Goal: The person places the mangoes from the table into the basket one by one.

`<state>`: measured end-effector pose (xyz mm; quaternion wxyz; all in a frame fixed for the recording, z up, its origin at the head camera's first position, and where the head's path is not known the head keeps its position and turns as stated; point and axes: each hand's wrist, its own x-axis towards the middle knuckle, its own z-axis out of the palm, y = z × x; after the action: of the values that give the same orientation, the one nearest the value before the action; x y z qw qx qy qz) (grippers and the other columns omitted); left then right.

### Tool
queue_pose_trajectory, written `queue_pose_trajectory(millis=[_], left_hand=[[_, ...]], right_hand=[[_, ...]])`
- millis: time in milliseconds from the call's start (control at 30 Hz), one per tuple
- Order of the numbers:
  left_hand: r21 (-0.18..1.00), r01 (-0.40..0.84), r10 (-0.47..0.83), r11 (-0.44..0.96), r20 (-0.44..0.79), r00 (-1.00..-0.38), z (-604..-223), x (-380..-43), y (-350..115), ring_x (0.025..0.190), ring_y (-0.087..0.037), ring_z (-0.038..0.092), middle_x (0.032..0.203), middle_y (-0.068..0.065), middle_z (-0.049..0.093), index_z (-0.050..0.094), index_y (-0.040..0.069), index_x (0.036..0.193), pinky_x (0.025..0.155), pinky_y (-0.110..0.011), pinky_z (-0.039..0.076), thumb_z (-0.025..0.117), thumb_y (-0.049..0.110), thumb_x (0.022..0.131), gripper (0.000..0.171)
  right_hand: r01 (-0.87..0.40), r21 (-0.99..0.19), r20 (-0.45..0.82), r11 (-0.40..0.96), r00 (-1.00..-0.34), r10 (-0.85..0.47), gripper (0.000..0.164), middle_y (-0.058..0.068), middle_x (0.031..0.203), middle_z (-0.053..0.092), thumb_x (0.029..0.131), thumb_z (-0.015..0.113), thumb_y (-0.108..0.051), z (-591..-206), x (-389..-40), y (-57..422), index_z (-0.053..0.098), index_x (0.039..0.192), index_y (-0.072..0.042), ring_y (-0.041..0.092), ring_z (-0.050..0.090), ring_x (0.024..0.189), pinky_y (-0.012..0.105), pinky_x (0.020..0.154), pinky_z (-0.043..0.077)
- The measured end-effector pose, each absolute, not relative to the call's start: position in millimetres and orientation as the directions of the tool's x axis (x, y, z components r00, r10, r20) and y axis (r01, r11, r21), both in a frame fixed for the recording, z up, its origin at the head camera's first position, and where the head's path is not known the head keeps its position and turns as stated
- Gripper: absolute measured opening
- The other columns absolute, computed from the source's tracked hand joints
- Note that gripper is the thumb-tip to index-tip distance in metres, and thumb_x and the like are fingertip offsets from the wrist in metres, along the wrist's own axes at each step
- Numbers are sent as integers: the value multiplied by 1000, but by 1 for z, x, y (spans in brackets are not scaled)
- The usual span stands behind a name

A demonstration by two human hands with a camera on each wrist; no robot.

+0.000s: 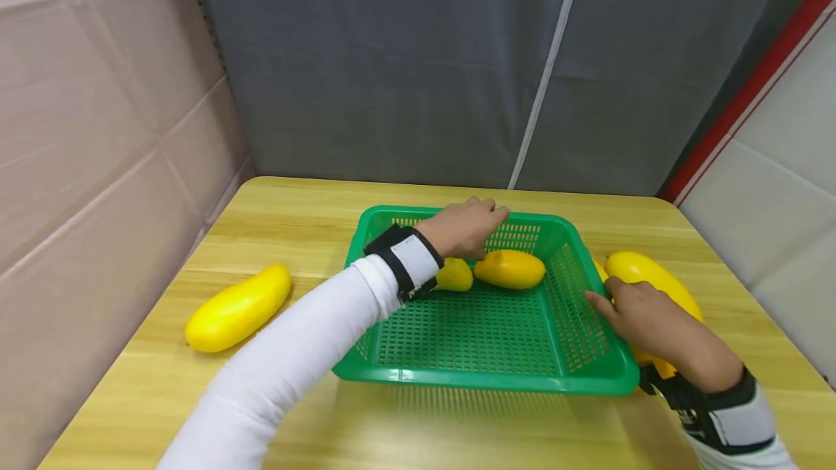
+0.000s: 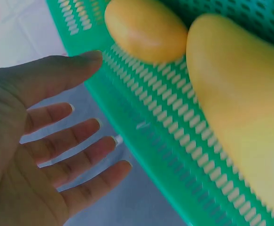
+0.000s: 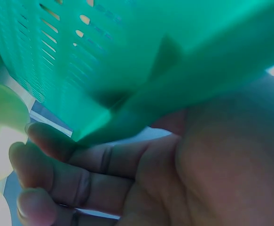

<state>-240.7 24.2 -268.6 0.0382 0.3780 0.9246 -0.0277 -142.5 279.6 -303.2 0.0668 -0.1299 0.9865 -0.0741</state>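
The green basket (image 1: 486, 381) sits mid-frame on the counter (image 1: 313, 194), its long axis running left to right. The left hand (image 1: 464, 227) is at its far rim, fingers (image 2: 87, 160) spread wide and holding nothing; I can't tell whether the thumb touches the rim. The basket lies below those fingers in the head view. The right hand (image 1: 646, 314) is nearer the right rim and grips it, thumb inside, fingers (image 3: 80, 183) outside. Inside, toward the far wall, lie 2 yellow fruits: a left fruit (image 1: 455, 275), partly behind the left wrist, and a right fruit (image 1: 509, 269) lying crosswise. More yellow fruit (image 1: 653, 278) crowds the basket's right side, around the right hand, leaving little room there. At frame left, 1 long yellow fruit (image 1: 238, 308) lies slantwise, well apart.
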Motion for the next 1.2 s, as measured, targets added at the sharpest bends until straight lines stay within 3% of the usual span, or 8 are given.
queue_pose_trajectory(millis=[233,433,567,1200], left_hand=[[41,653,654,756,-47,-755,-254,-250,-19,113,-23,44,132,-9,45,40,12,137,84,-30,47,71,27,80,67],[93,605,609,790,-18,-793,-249,-250,-68,114,-26,44,130,-11,46,41,11,136,90,-37,45,72,26,79,66],[108,558,563,823,-14,-826,-246,-249,-98,115,-29,43,131,-13,45,41,10,136,88,-44,46,72,26,78,67],[133,449,452,883,8,-892,-261,-230,-200,101,-32,52,119,-21,53,46,0,127,81,-47,48,75,23,75,64]], right_hand=[[-236,-172,-130,956,-957,-260,45,3,61,44,99,37,-39,-304,-143,282,50,88,2,16,45,55,32,51,40],[-254,-170,-120,952,-954,-276,42,3,60,44,99,39,-36,-304,-143,281,50,89,3,16,45,54,32,51,40],[-244,-166,-129,956,-955,-266,45,3,60,44,99,37,-39,-302,-144,282,50,90,3,16,45,54,32,51,40],[-217,-166,-154,962,-958,-243,45,4,62,45,98,38,-39,-300,-144,284,49,93,5,16,45,55,31,51,40]])
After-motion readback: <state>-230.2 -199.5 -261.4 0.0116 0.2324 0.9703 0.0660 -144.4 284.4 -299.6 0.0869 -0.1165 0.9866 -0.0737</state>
